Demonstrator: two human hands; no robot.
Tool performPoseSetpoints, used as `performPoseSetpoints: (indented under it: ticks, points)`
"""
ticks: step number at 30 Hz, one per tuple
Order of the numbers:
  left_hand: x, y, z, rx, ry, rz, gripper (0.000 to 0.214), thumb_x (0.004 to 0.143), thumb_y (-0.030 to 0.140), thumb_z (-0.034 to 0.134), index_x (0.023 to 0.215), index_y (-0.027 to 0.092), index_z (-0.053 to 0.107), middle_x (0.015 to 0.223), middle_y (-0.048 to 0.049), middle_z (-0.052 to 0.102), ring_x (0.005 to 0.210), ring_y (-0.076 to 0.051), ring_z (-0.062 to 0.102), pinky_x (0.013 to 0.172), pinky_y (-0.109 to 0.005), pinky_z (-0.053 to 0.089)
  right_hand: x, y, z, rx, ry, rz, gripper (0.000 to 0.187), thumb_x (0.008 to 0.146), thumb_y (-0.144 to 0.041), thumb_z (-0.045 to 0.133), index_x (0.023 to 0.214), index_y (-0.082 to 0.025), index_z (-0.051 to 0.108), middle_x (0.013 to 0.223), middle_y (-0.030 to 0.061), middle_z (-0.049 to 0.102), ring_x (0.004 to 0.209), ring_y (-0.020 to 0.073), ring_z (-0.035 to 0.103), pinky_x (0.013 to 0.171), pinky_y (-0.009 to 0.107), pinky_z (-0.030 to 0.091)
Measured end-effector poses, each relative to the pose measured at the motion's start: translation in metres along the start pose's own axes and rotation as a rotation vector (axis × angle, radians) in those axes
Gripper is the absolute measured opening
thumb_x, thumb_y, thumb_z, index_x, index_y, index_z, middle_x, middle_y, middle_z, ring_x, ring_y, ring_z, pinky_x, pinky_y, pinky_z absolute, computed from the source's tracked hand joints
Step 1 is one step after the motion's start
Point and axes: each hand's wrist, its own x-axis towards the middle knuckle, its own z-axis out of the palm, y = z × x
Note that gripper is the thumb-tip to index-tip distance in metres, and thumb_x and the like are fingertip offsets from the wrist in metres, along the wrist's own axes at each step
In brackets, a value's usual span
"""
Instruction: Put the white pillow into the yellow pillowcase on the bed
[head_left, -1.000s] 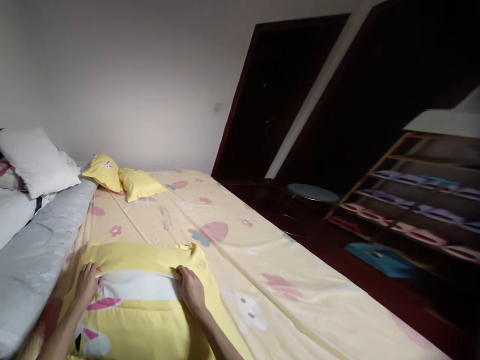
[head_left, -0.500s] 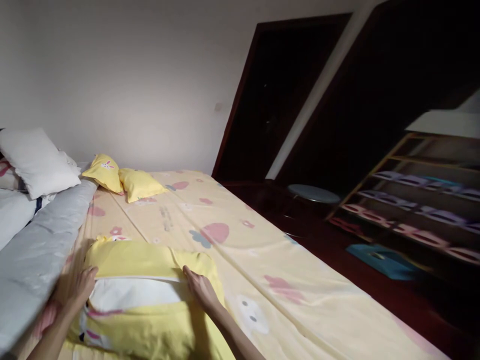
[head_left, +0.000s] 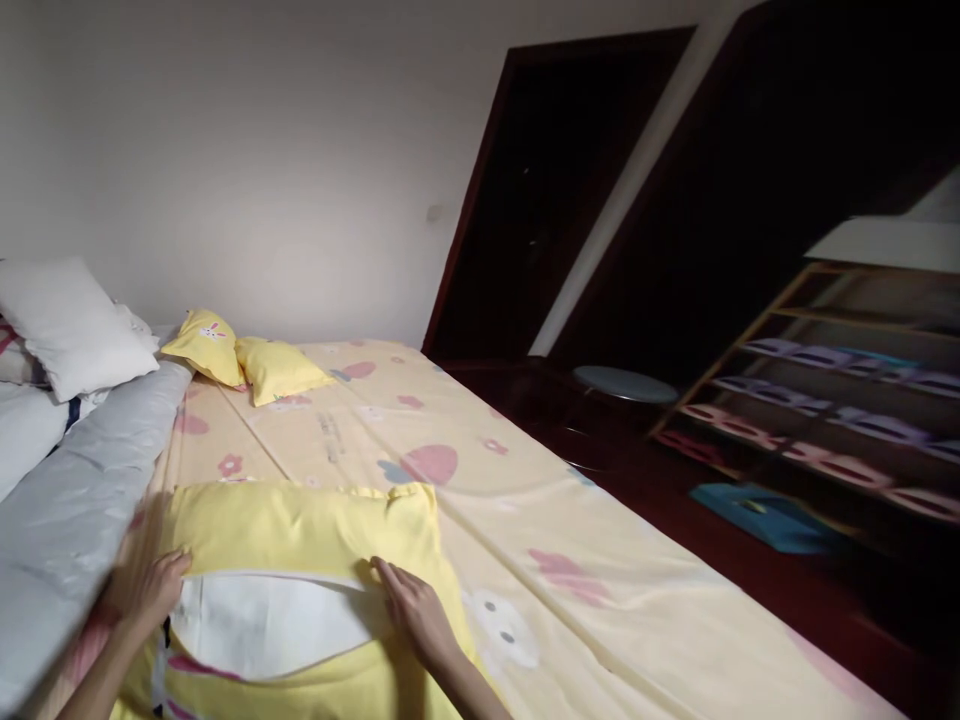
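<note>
A yellow pillowcase point(head_left: 300, 520) lies on the bed in front of me, its long slit gaping. Inside the slit shows a white pillow point(head_left: 274, 615). My left hand point(head_left: 161, 590) is closed on the pillowcase at the left end of the slit's far edge. At the right end of that edge, my right hand point(head_left: 409, 600) pinches the yellow cloth between thumb and fingers. Part of a printed pink and dark figure shows on the near flap. The near end of the pillowcase runs out of view at the bottom.
Two small yellow pillows point(head_left: 281, 370) lie at the bed's far end on a patterned sheet point(head_left: 510, 500). Grey bedding point(head_left: 75, 510) and a white cushion point(head_left: 79, 330) are on the left. Beyond the right edge stand a round stool point(head_left: 625, 384) and a shoe rack point(head_left: 780, 310).
The slit gapes wider and more of the white pillow shows. Both hands have shifted slightly toward me, and the pillowcase's far end lies flatter and straighter.
</note>
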Motion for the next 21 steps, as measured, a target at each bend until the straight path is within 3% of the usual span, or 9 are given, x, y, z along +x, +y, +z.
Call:
performPoseSetpoints:
  ticks: [2,4,6,9,14,16,19,21]
  points:
    - [-0.002,-0.005,-0.001,-0.017,0.018,0.007,0.040,0.074,0.000,0.041,0.096,0.019,0.067,0.093,-0.0061,0.073,0.092,-0.017,0.069,0.078,-0.025,0.050,-0.014,0.003,0.000,-0.040,0.087,0.001,0.043,0.080,-0.003,0.036,0.114,-0.017,0.059,0.088,0.0096,0.071,0.077,0.0198,0.068,0.070,0.029,0.053]
    - [-0.004,-0.005,-0.004,-0.090,0.103,0.055,0.028,0.082,0.010,0.045,0.097,0.020,0.065,0.093,-0.0056,0.072,0.089,-0.016,0.069,0.078,-0.025,0.052,-0.025,0.005,0.002,-0.096,0.091,0.101,0.037,0.081,-0.006,0.039,0.110,-0.017,0.059,0.088,0.0103,0.071,0.078,0.0211,0.068,0.067,0.029,0.052]
    - [-0.003,0.002,-0.007,-0.215,0.295,0.131,0.019,0.088,0.025,0.047,0.087,0.021,0.065,0.085,-0.0035,0.069,0.081,-0.015,0.068,0.073,-0.023,0.053,-0.030,0.007,0.004,-0.137,0.025,0.258,0.034,0.081,-0.006,0.039,0.106,-0.017,0.060,0.087,0.0105,0.072,0.073,0.0218,0.069,0.059,0.028,0.050]
    - [0.005,0.012,-0.015,-0.333,0.559,0.172,0.030,0.092,0.036,0.045,0.068,0.021,0.058,0.064,0.0010,0.061,0.061,-0.012,0.062,0.059,-0.020,0.050,-0.019,0.012,-0.004,-0.124,-0.017,0.362,0.035,0.082,-0.005,0.037,0.105,-0.017,0.060,0.084,0.0093,0.074,0.064,0.0205,0.069,0.054,0.026,0.048]
    - [0.018,0.012,-0.028,-0.309,0.778,0.086,0.024,0.094,0.032,0.043,0.086,0.020,0.062,0.082,-0.0055,0.066,0.081,-0.017,0.064,0.077,-0.028,0.052,0.007,0.019,-0.029,-0.105,0.332,0.199,0.042,0.086,-0.012,0.038,0.122,-0.017,0.058,0.102,0.0129,0.073,0.081,0.0221,0.071,0.067,0.030,0.054]
    - [0.016,0.011,-0.025,-0.299,0.733,0.145,0.026,0.094,0.029,0.042,0.080,0.021,0.063,0.079,-0.0043,0.066,0.079,-0.017,0.064,0.074,-0.027,0.051,0.008,0.019,-0.028,-0.110,0.290,0.178,0.047,0.083,-0.009,0.038,0.124,-0.019,0.061,0.094,0.0098,0.074,0.076,0.0210,0.071,0.063,0.028,0.053]
    - [0.008,0.012,-0.019,-0.281,0.540,0.304,0.026,0.090,0.022,0.049,0.068,0.023,0.062,0.065,0.0023,0.063,0.063,-0.012,0.062,0.059,-0.021,0.047,0.002,0.022,-0.023,-0.086,0.074,0.192,0.052,0.077,-0.005,0.038,0.116,-0.024,0.068,0.073,0.0027,0.070,0.055,0.0152,0.064,0.049,0.022,0.045]
    - [0.001,0.011,-0.018,-0.270,0.552,0.332,0.023,0.089,0.020,0.051,0.070,0.023,0.062,0.065,0.0029,0.063,0.062,-0.011,0.061,0.058,-0.020,0.047,-0.001,0.025,-0.023,-0.049,0.108,0.184,0.053,0.080,-0.005,0.037,0.118,-0.024,0.068,0.071,0.0014,0.067,0.052,0.0125,0.061,0.049,0.020,0.044]
